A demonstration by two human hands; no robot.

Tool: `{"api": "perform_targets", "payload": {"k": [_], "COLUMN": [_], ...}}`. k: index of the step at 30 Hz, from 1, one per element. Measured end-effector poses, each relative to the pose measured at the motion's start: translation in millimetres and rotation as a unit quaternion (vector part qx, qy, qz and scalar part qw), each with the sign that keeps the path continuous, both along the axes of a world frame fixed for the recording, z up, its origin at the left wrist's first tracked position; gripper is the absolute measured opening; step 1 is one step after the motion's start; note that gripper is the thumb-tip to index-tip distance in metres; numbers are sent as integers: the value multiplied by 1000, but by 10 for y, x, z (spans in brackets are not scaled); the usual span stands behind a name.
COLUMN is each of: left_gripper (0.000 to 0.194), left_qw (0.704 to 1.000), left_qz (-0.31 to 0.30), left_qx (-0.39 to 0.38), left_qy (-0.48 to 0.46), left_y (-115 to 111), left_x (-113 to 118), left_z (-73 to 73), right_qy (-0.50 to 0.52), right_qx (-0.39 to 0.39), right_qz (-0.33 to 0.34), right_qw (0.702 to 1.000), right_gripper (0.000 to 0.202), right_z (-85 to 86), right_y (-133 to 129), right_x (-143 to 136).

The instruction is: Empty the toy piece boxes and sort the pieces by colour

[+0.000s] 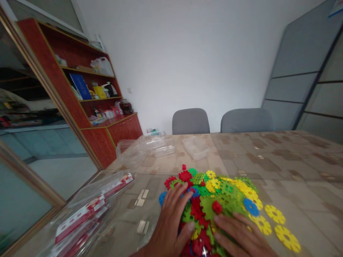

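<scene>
Your picture was evenly but modestly lit; the pale wall dimmed toward the upper corners. Clear tubs on the tabletop caught faint glare. Wide-angle distortion slanted the red shelf unit at your left, and slight blur softened your left hand and right hand.

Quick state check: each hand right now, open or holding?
Left hand: open, fingers spread over the gear-shaped plastic pieces.
Right hand: open over the pieces; underside hidden.
</scene>
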State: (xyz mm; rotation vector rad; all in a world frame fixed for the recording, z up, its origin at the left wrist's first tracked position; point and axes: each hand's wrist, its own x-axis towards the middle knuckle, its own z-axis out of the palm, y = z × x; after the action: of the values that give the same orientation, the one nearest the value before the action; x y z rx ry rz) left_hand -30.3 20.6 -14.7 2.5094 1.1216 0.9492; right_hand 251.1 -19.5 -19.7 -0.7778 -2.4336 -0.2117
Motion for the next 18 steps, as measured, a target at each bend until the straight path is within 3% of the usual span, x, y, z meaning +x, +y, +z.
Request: {"api": "perform_targets", "payload": {"k": [2,4,6,8,12,18], "left_gripper": [44,43,49,54,59,52], "left_qw": [999,992,990,988,982,970], "left_qz": [37,56,47,26,-30,-99], "left_qx": [-11,-71,-95,-123,-171,-202], "left_qy": [-34,-84,-90,-88,-73,-93], "left_y": [280,649,1022,1310,1497,1191], "left_x": [-13,-60,-119,-167,-161,19], "left_z": [167,278,295,233,61,82], "right_qy": [34,116,184,205,211,193], "right_qx": [-30,-74,-120,-167,-251,-308], "right_qz": [-77,-216,-316,-360,-302,-169], "right_qw": [996,967,923,895,895,916], "right_gripper": [50,43,56,72,83,72], "right_z": [61,77,36,-30,-104,-22], "right_y": [112,291,524,749,1035,1162], "right_x": [258,587,889,1068,916,157]}}
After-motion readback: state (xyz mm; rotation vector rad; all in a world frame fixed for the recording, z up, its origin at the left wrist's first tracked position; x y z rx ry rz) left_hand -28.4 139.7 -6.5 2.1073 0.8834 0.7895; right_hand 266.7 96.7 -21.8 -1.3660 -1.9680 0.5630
